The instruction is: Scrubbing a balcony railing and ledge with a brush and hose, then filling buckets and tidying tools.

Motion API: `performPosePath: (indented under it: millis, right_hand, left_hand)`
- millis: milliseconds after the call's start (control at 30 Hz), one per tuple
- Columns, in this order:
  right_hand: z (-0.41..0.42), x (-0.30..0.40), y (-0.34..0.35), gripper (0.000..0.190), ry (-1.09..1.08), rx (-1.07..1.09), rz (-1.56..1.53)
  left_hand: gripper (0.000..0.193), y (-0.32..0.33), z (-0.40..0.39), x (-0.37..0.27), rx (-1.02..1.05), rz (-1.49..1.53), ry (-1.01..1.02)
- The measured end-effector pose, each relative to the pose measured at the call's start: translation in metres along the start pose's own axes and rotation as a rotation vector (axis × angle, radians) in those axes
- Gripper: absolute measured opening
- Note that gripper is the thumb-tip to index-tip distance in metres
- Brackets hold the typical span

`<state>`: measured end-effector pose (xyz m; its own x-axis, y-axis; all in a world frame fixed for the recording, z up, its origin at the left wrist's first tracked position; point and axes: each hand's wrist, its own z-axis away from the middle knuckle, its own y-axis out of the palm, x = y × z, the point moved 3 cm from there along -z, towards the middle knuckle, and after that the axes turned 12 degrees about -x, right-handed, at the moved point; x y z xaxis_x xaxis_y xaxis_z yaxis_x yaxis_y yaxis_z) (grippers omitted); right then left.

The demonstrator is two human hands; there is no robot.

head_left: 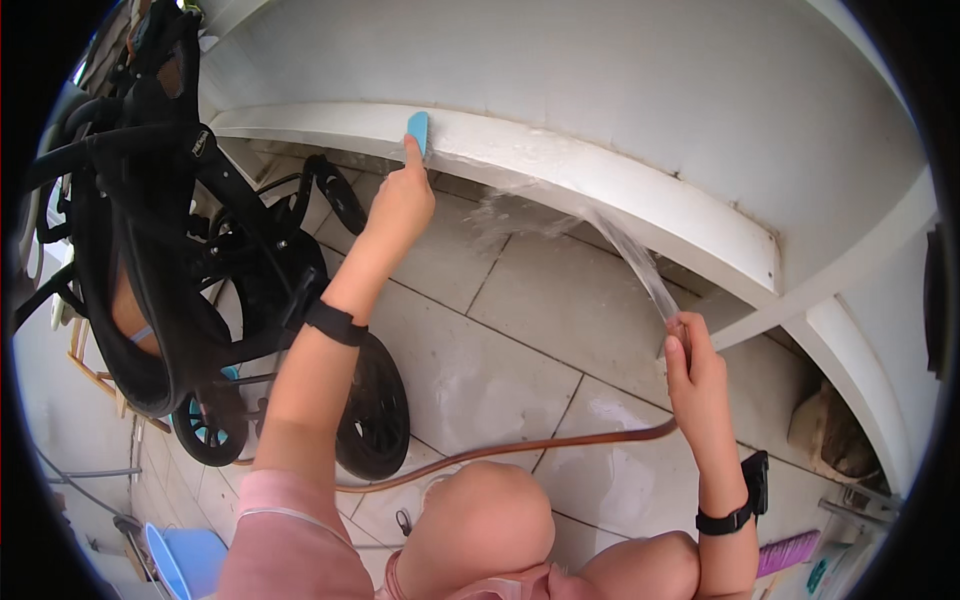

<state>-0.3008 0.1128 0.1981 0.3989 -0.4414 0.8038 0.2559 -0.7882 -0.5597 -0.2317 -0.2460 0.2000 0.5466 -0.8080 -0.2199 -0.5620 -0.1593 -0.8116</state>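
Note:
My left hand [405, 191] grips a blue brush [418, 133], its index finger stretched along the back. The brush rests against the white lower rail [525, 154] of a large white panel [547, 67]. At the right, my right hand [694, 356] is closed around the end of a brown hose [540, 444]. A stream of water [634, 255] leaves the hose and strikes the rail, splashing at its lower edge between my hands. The hose curves back across the tiled floor near my knees.
A black stroller [225, 195] with black wheels [373, 409] stands close beside my left arm. Wet floor tiles [480, 360] lie below. A light blue bucket [199, 562] is at bottom left, a purple brush [789, 553] at bottom right. A stone-like object [832, 431] sits under the panel.

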Motion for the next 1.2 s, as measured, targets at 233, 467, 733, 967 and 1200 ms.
performPosePath:
  millis: [233, 467, 733, 967, 1200]
  right_hand:
    - [0.000, -0.045, 0.000, 0.015, 0.372, 0.063, -0.321]
    - [0.011, -0.013, -0.035, 0.018, 0.159, -0.147, -0.505]
    - [-0.011, 0.012, -0.016, 0.019, 0.185, -0.013, -0.541]
    - [-0.023, 0.039, -0.005, 0.019, 0.143, -0.010, -0.536]
    - [-0.028, 0.054, 0.008, 0.022, 0.160, -0.034, -0.486]
  left_hand:
    - [0.074, 0.029, 0.085, -0.130, -0.083, 0.288, 0.349]
    - [0.075, -0.020, 0.033, -0.139, -0.095, 0.158, 0.540]
    - [0.060, -0.073, -0.119, -0.064, -0.341, 0.192, 0.175]
    - [0.060, -0.071, -0.175, -0.024, -0.440, 0.146, -0.142]
    - [0.066, -0.072, -0.196, 0.009, -0.361, 0.159, -0.124]
